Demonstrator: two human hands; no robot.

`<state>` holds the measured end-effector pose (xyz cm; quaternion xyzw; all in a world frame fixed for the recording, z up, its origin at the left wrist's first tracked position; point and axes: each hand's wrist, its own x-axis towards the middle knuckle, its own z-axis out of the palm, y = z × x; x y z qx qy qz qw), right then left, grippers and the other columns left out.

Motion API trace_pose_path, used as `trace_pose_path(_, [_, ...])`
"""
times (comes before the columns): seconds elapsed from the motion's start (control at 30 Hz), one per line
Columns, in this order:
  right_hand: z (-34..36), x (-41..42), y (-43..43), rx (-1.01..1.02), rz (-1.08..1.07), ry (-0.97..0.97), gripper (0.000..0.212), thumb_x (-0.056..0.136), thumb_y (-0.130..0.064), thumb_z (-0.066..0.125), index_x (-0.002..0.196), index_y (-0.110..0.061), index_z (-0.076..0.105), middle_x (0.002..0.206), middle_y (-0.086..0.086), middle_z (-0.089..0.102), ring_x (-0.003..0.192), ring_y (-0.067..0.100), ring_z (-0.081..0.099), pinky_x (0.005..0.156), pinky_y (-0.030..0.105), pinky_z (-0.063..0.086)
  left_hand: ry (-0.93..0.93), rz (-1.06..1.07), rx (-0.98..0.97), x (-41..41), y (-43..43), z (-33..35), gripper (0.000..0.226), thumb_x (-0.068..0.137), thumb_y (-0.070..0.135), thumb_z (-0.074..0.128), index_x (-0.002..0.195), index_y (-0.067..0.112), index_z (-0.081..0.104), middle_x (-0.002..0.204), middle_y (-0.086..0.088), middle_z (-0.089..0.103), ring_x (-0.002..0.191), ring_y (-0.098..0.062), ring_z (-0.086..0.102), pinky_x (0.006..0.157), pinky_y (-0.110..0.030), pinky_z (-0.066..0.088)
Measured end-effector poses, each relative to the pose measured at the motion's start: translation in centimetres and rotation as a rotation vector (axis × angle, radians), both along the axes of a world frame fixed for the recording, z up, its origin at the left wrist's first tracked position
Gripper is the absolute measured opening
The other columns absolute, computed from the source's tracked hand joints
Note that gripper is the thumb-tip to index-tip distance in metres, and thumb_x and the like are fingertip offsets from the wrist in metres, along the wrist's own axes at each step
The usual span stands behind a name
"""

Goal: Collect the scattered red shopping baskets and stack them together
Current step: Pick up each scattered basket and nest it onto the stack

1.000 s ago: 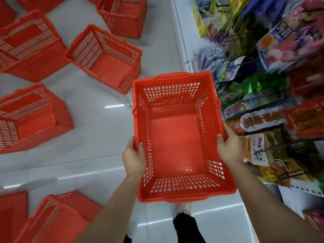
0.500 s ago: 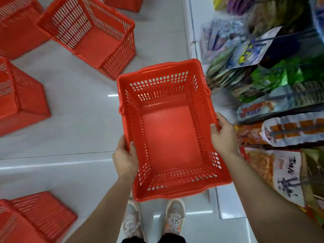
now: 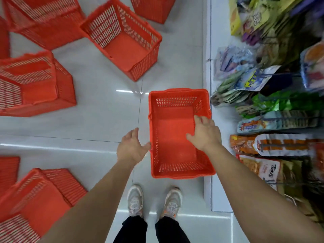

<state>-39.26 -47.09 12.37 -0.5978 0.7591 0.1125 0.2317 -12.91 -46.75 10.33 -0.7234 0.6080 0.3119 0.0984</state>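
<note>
Where the pale glossy tiled floor (image 3: 98, 123) meets the white shelf base (image 3: 207, 190), an upright red perforated plastic shopping basket (image 3: 172, 130) is placed, probably as the stack's foundation. Neither grip is clenched. The left hand (image 3: 131, 148) is spread beside its left rim and the right hand (image 3: 205, 135) above its right rim. Other red baskets (image 3: 126, 42) are left scattered behind.

red basket (image 3: 168, 130) upright on the floor (image 3: 105, 111) ahead of my shoes (image 3: 135, 200), beside the shelf base (image 3: 207, 190), my left hand (image 3: 130, 149) open at its left rim, my right hand (image 3: 206, 135) spread over its right wall, other baskets (image 3: 122, 41) scattered left, snack packets (image 3: 273, 142) right
</note>
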Motion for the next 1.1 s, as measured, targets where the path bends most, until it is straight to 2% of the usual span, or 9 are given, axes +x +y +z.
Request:
trace_pose_path(0.13, [8.8,7.2,-1.9,0.004,0.173,0.007,0.082,0.083,-0.059,0.059,0.148,-0.019,0.032,0.143,0.007,0.042,0.128,0.031,0.040,0.098,0.044,0.040,-0.045,-0.014,0.013,4.6,0.7,8.7,0.085,0.086,0.064,0.053,0.155,0.025,0.025,0.159,0.001,0.033,0.142,-0.024,0.034,0.107,-0.044,0.039])
trace_pose_path(0.27, [16.6,15.7,-1.9,-0.030,0.354,-0.031,0.074,0.080,-0.054,0.062,0.142,-0.020,0.038,0.136,0.007,0.046,0.123,0.031,0.043,0.094,0.044,0.041,-0.054,0.088,-0.011,10.4,3.6,17.4,0.085,0.085,0.062,0.055,0.155,0.022,0.026,0.158,-0.001,0.035,0.141,-0.026,0.035,0.108,-0.041,0.036])
trace_pose_path(0.57, [28.6,32.7,6.4,0.016,0.810,-0.039,0.070,0.080,-0.056,0.061,0.136,-0.018,0.042,0.134,0.008,0.047,0.123,0.031,0.044,0.095,0.043,0.040,-0.158,0.522,-0.072,25.0,20.9,32.2,0.078,0.081,0.061,0.060,0.144,0.020,0.040,0.141,-0.008,0.051,0.126,-0.034,0.050,0.100,-0.044,0.042])
trace_pose_path(0.7, [31.7,40.9,11.9,0.005,0.989,-0.042,0.074,0.079,-0.059,0.061,0.138,-0.019,0.041,0.134,0.007,0.047,0.124,0.030,0.044,0.096,0.044,0.039,-0.188,0.708,-0.081,31.5,29.5,35.2,0.088,0.081,0.065,0.059,0.150,0.018,0.034,0.146,-0.009,0.047,0.131,-0.033,0.047,0.104,-0.044,0.041])
trace_pose_path(0.8, [32.9,46.9,16.0,0.009,1.066,-0.044,0.075,0.080,-0.059,0.062,0.139,-0.019,0.040,0.135,0.007,0.047,0.125,0.030,0.043,0.097,0.043,0.039,-0.189,0.820,-0.096,36.0,35.4,36.0,0.087,0.080,0.066,0.059,0.149,0.019,0.035,0.146,-0.007,0.048,0.132,-0.031,0.047,0.104,-0.044,0.041])
trace_pose_path(0.97, [33.3,55.9,21.8,0.047,1.082,-0.037,0.073,0.078,-0.055,0.063,0.137,-0.018,0.041,0.135,0.008,0.048,0.125,0.030,0.043,0.097,0.044,0.040,-0.165,0.943,-0.094,43.8,43.8,36.0,0.078,0.078,0.067,0.056,0.140,0.021,0.044,0.138,-0.005,0.055,0.125,-0.031,0.052,0.099,-0.045,0.044])
trace_pose_path(1.1, [33.0,62.4,25.1,0.074,1.035,-0.040,0.074,0.080,-0.055,0.064,0.139,-0.017,0.041,0.137,0.009,0.047,0.128,0.031,0.041,0.100,0.045,0.040,-0.163,0.979,-0.095,50.8,48.4,35.1,0.086,0.078,0.069,0.054,0.147,0.021,0.039,0.145,-0.004,0.050,0.130,-0.030,0.049,0.101,-0.045,0.041])
